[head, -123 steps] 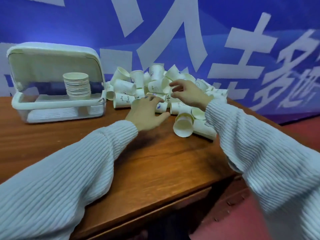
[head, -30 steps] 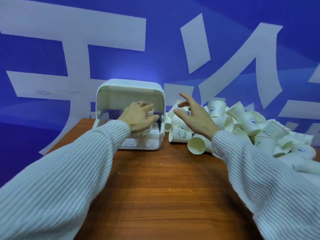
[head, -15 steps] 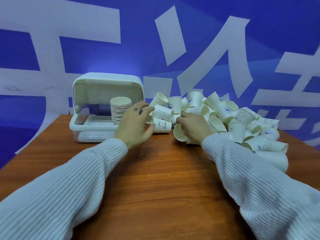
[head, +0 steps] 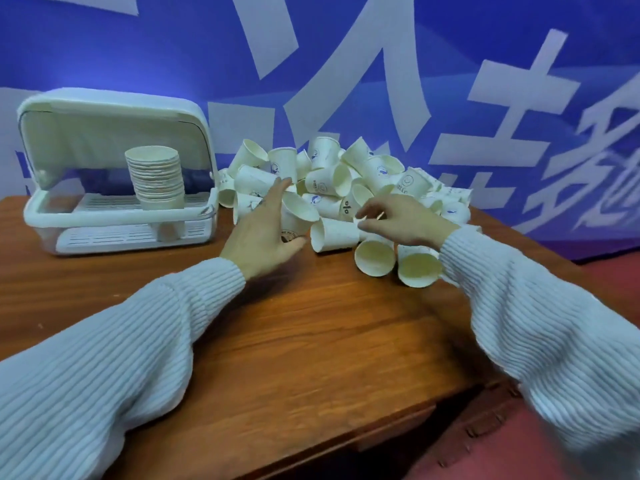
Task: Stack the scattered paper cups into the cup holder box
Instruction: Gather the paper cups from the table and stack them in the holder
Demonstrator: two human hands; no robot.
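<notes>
1. The left hand [head: 263, 233] holds one paper cup [head: 297, 216] at the near edge of the pile; the thumb lies under the cup and the fingers reach up behind it. The cup is tilted, with its mouth to the upper right.
2. The right hand [head: 401, 220] is above the pile with the fingers loosely bent. Thumb and forefinger are near the rim of a cup lying on its side [head: 334, 234]; the picture is blurred here, so I cannot tell if they pinch it or only touch it.
3. The pile of loose cups [head: 346, 181] lies on the wooden table [head: 311, 341], to the right of the cup holder box [head: 114, 168] and just beside it.
4. The box is white, and its clear lid is lifted up and back. Inside stands one upright stack of cups [head: 156, 178] on the slotted tray.
5. Two cups [head: 375, 259] lie on their sides at the near right of the pile, mouths facing the camera.
6. Both arms wear pale ribbed sleeves [head: 104, 358]. Behind the table hangs a blue banner [head: 450, 64] with big white characters.
</notes>
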